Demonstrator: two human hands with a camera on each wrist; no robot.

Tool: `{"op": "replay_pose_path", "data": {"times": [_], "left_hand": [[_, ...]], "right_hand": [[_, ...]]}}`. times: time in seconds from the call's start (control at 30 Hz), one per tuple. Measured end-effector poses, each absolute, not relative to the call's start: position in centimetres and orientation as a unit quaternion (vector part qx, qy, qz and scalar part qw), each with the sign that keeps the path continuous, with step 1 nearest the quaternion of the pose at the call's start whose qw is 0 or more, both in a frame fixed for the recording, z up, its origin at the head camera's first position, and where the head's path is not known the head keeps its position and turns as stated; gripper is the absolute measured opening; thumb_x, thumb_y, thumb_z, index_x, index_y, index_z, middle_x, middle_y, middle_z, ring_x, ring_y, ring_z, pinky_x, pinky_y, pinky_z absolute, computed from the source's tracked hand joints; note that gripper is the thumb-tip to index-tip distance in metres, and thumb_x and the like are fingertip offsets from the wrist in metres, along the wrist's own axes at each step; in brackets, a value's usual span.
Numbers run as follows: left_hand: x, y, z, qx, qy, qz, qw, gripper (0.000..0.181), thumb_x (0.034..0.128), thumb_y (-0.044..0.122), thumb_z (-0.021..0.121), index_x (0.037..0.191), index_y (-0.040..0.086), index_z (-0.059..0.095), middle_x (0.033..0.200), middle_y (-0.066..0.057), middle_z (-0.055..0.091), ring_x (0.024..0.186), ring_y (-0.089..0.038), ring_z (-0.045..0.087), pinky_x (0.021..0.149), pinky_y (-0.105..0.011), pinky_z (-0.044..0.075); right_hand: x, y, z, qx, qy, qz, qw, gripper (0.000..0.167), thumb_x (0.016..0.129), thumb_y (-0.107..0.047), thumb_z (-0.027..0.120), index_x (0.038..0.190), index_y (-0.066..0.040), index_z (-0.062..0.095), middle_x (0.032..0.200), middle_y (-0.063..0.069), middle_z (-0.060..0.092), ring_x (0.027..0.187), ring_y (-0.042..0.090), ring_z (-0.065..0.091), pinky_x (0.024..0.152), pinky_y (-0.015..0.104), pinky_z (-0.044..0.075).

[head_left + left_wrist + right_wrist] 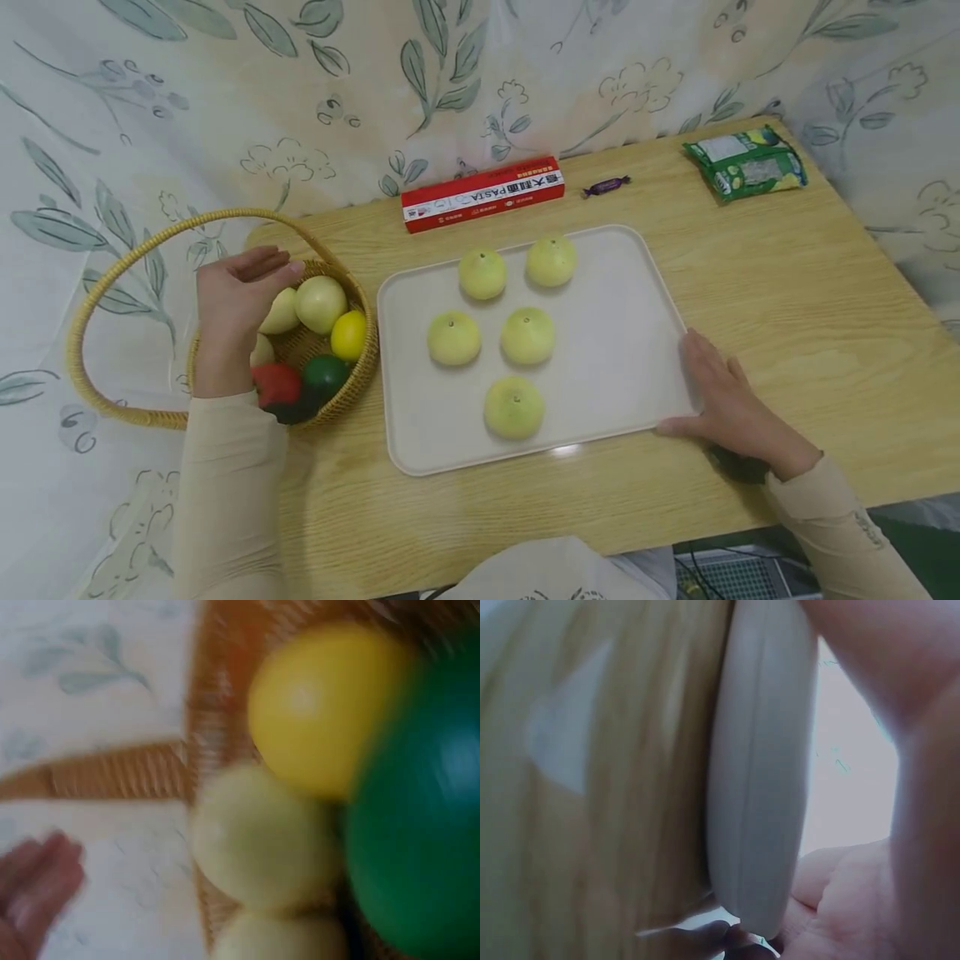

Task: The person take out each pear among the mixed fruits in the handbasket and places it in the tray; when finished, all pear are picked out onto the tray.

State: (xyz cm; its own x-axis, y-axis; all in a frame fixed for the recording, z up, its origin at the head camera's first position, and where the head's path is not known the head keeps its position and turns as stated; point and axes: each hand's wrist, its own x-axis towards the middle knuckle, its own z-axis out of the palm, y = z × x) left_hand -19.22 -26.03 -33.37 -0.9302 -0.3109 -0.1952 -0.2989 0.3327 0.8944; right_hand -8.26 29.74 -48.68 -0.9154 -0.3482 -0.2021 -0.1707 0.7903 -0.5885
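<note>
In the head view my left hand (pixel 238 302) is over the left part of a wicker basket (pixel 358 379), with no object seen in its grasp. Loosely extended fingers (pixel 46 881) show at the lower left of the blurred left wrist view. Several pale yellow-green round fruits (pixel 321 305), a yellow fruit (pixel 348 336), a red one (pixel 277 384) and a dark green one (pixel 325 378) lie in the basket. My right hand (pixel 731 408) rests against the near right corner of a cream tray (pixel 615 350), thumb at its front edge, fingers along its side. Several yellow-green round fruits (pixel 527 336) sit on the tray.
Behind the tray lie a red pasta box (pixel 483 194) and a purple wrapped candy (pixel 606 186). A green snack bag (pixel 746 163) is at the table's back right. The basket's tall handle (pixel 78 333) leans out leftward. Patterned cloth (pixel 450 92) hangs behind the table.
</note>
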Motion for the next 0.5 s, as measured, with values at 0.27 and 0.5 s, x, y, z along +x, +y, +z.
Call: {"op": "replay_pose_path", "data": {"times": [0.27,0.5], "left_hand": [[-21.3,-27.3,-36.6,0.164,-0.929,-0.313,-0.113,0.081,0.0803,0.045,0.074,0.141,0.001,0.045,0.140,-0.021,0.051,0.129,-0.036,0.047,0.107,-0.049,0.038],[-21.6,-27.3,-38.2,0.113,-0.959,-0.229,-0.124,0.075,0.0795,0.038,0.076,0.136,-0.003,0.049,0.135,-0.029,0.051,0.127,-0.047,0.040,0.105,-0.056,0.033]], "right_hand": [[-8.2,29.7,-48.7,-0.134,0.935,-0.295,0.147,0.130,0.069,-0.047,0.082,0.151,0.004,-0.005,0.157,0.029,-0.005,0.147,0.041,-0.006,0.112,0.064,-0.012],[-8.3,29.6,-48.7,-0.141,0.935,-0.291,0.143,0.130,0.069,-0.049,0.082,0.151,0.005,-0.005,0.157,0.029,-0.005,0.147,0.041,-0.006,0.112,0.063,-0.013]]}}
